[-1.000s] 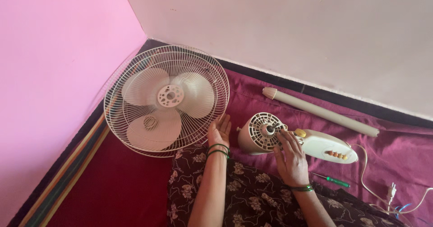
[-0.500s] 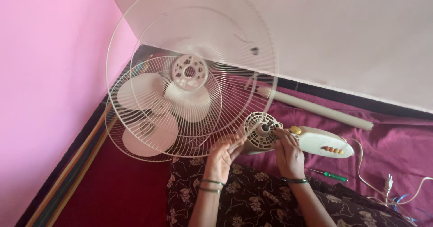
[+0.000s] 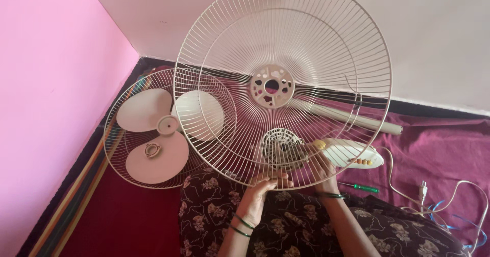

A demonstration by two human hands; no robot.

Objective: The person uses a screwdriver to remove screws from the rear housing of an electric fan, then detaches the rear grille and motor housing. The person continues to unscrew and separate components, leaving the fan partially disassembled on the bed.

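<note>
My left hand [image 3: 258, 191] grips fan guard [image 3: 224, 58] bottom rim, raised over motor [image 3: 279, 147]. Right hand [image 3: 326, 178] behind wires, grip unclear. Next: centre hub hole on shaft.

Raised grille [image 3: 326, 47] before motor housing [image 3: 279, 147], blade [image 3: 153, 129] left, screwdriver [image 3: 360, 187] right

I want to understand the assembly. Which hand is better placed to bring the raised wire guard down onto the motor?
Probably the left hand: it grips the lower rim of the raised wire guard. The right hand rests behind the wires beside the motor housing, so it looks better placed to steady that.
</note>
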